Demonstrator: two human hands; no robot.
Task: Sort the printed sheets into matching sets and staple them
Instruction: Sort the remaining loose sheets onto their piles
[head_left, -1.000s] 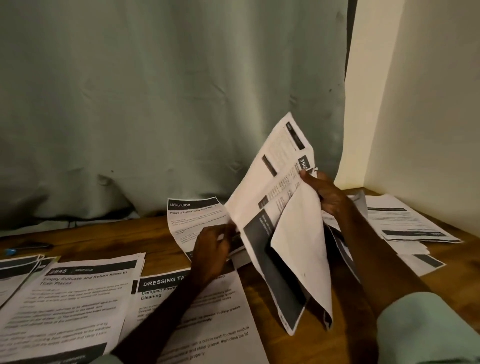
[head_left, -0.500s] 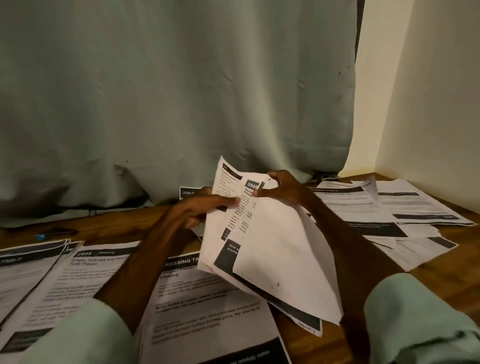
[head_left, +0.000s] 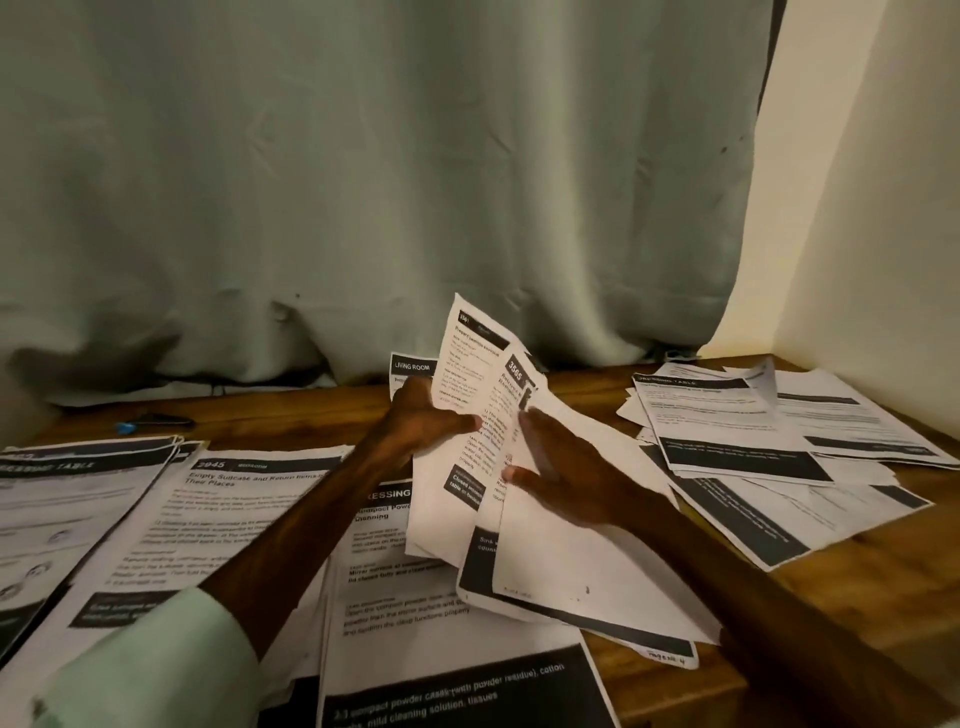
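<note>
We face a pale green curtain hanging down to the back edge of a wooden table, with a cream wall on the right. Printed sheets cover much of the table: a row at the near left and a loose pile at the far right. Between them a fanned bundle of sheets stands tilted, its lower edge on the papers beneath. The left hand grips the bundle's left sheet, thumb on the printed face, fingers curled behind it. The right hand lies on the blank back of the nearest sheet, fingers straight and spread beside the page numbered 3565 – thumb just below. A small blue-tipped pen lies far left, well apart.
</note>
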